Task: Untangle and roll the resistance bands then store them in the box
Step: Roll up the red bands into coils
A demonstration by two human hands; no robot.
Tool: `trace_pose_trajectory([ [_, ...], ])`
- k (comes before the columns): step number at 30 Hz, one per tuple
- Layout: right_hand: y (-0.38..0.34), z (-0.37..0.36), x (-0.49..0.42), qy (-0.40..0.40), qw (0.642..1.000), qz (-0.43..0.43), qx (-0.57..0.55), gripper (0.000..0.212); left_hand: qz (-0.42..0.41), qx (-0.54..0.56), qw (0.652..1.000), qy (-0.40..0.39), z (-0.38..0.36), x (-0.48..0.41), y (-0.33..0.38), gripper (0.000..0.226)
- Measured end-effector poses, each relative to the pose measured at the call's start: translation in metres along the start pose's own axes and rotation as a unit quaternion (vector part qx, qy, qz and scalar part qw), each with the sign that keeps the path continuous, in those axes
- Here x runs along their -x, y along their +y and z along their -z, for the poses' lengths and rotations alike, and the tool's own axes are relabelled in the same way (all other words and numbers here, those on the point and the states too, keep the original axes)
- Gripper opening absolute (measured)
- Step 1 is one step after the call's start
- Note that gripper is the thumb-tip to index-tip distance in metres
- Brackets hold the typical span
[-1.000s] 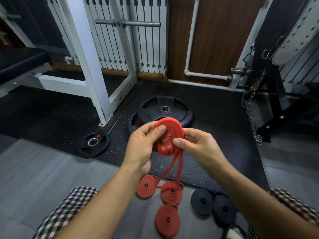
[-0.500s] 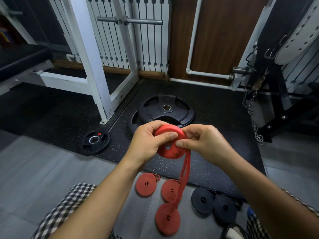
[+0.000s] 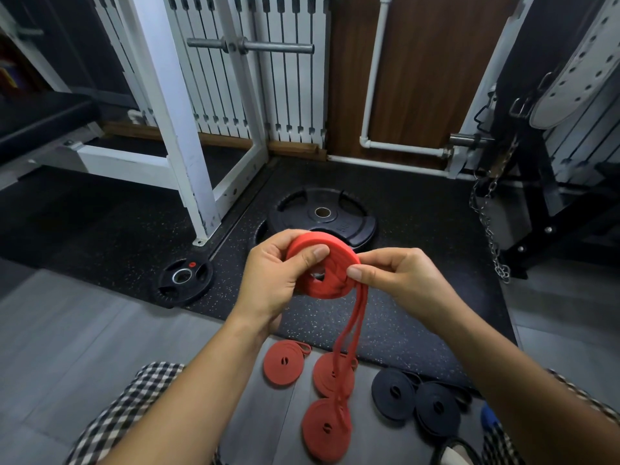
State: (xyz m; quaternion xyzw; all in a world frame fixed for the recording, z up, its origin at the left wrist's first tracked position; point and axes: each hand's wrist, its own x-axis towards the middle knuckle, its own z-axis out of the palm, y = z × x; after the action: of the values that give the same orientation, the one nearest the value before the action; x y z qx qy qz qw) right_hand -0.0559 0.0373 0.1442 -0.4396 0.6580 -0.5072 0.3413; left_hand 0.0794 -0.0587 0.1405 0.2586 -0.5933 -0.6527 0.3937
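- Red rubber, partly wound: the band roll is held at the centre of the head view, above the speckled black mat.
- The left hand grips the roll's 9 o'clock side, thumb pressed flat on its face and fingers curled behind it.
- The right hand pinches the rim at 3 o'clock between thumb and forefinger, the other fingers curled in.
- The loose tail hangs toward 6 o'clock, over two finished red rolls on the grey floor.
- A third red roll lies at 7 o'clock.
- Two black rolls lie side by side at 5 o'clock.
- A large weight plate lies at 12 o'clock and a small plate at 9 o'clock.
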Motion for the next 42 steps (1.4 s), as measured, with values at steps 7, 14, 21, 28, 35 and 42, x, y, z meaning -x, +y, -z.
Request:
trace_pose_trajectory([
  [7,0.005,-0.011,0.003,-0.023,0.998,-0.033,-0.053,0.017,0.035,0.112,0.989,0.088,0.001,-0.004,-0.002,0.008],
  [14,0.014,-0.031,0.003,0.064,0.981,-0.025,-0.182,0.013,0.133,0.290,0.940,0.119,-0.005,-0.004,-0.013,0.008],
  [21,0.008,-0.008,-0.006,0.047,0.995,-0.030,-0.079,0.013,0.200,0.157,0.967,0.017,0.013,-0.009,-0.010,0.012],
  [28,0.013,-0.005,-0.003,-0.031,0.977,0.019,0.212,0.010,0.026,-0.261,0.955,-0.139,0.019,-0.009,-0.003,0.035],
  [35,0.002,0.003,-0.003,-0.009,1.000,0.002,0.002,0.018,0.058,-0.043,0.992,-0.104,0.008,-0.004,-0.003,0.013],
  [42,0.004,0.002,-0.003,-0.031,0.998,0.007,-0.063,0.028,0.107,0.122,0.984,-0.069,0.006,-0.003,0.000,0.019],
])
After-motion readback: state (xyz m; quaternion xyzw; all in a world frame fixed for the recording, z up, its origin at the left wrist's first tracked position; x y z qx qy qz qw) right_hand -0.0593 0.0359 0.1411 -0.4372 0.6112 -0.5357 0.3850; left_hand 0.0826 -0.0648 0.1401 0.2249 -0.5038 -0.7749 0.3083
